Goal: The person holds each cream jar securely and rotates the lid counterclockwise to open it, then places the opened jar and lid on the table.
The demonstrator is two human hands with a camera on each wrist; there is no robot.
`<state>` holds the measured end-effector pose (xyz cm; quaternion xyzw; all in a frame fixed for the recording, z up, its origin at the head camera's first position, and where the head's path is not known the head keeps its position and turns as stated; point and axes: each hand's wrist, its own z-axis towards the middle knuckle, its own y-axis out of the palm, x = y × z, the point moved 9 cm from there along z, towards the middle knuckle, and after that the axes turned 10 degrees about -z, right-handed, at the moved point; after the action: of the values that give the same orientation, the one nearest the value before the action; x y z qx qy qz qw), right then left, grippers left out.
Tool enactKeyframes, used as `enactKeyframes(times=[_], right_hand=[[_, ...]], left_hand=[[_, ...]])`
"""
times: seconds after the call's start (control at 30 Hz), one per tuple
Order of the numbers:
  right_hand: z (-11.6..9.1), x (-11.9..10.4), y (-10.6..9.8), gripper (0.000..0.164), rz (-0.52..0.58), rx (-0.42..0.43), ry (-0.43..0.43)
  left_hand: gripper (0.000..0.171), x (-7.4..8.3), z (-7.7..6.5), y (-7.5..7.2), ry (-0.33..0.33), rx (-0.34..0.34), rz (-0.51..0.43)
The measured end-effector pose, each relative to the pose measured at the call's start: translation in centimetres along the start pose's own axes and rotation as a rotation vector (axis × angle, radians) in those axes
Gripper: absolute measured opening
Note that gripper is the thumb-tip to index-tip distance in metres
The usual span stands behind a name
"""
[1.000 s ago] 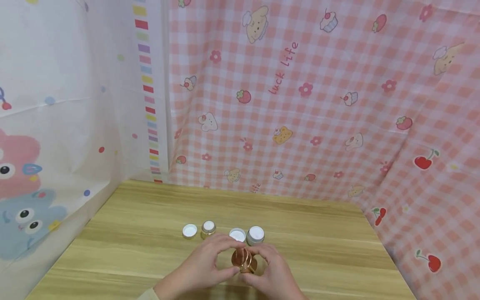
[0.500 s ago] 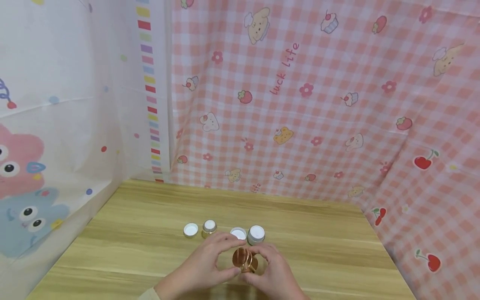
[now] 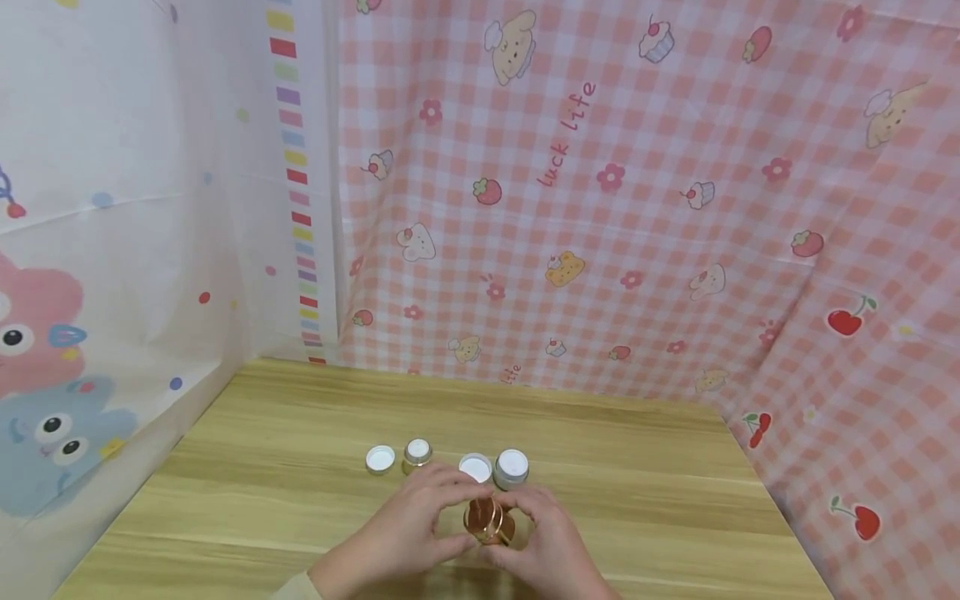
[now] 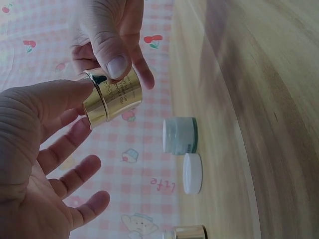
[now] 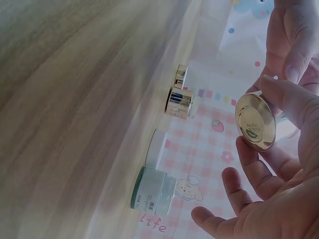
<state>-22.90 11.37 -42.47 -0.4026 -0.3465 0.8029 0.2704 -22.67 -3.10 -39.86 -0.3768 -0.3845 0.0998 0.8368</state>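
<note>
Both hands hold a shiny gold cream jar (image 3: 483,518) above the table, tipped on its side. My left hand (image 3: 420,525) pinches its lid end between thumb and fingers; the other fingers are spread in the left wrist view. Thumb and fingers of my right hand (image 3: 551,542) grip the printed body (image 4: 124,92) at the base end. The right wrist view shows the round gold base (image 5: 255,122) with stamped characters. Lid and body sit against each other, with a seam line between them.
Behind the hands on the wooden table (image 3: 637,467) stand a small gold jar (image 3: 417,454) with a white top, its upturned lid (image 3: 380,460) beside it, a pale green glass jar (image 3: 512,469) and a white lid (image 3: 476,468). Printed cloths (image 3: 570,208) hang around the table.
The head view shifts slightly. Both hands keep hold of the gold jar in nearly the same place, with only small finger movement on the left.
</note>
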Motion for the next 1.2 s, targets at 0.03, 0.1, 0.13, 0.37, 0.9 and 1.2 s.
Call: enactKeyframes(times=[0.03,0.1,0.13,0.37,0.9,1.2], right_hand=[[0.02,-0.06,0.01,0.050,-0.002,-0.001,-0.003],[0.04,-0.19,0.01,0.052,-0.007,0.001,-0.012],[0.04,-0.26,0.00,0.052,-0.008,0.002,-0.018],[0.03,-0.29,0.16,0.050,-0.007,-0.010,-0.023],[-0.09,0.20,0.42,0.042,0.015,-0.043,0.029],[-0.21,0.30,0.45,0.046,0.021,-0.039,0.046]], left_hand=[[0.053,-0.05,-0.01,0.03,-0.003,-0.002,0.000],[0.051,-0.11,-0.02,0.07,-0.006,-0.005,0.005],[0.051,-0.14,-0.03,0.07,-0.008,-0.006,0.006],[0.049,-0.29,0.01,0.10,-0.037,-0.018,0.000],[0.044,-0.69,0.05,0.49,-0.072,-0.019,-0.022],[0.042,-0.47,0.05,0.57,-0.061,-0.018,-0.038]])
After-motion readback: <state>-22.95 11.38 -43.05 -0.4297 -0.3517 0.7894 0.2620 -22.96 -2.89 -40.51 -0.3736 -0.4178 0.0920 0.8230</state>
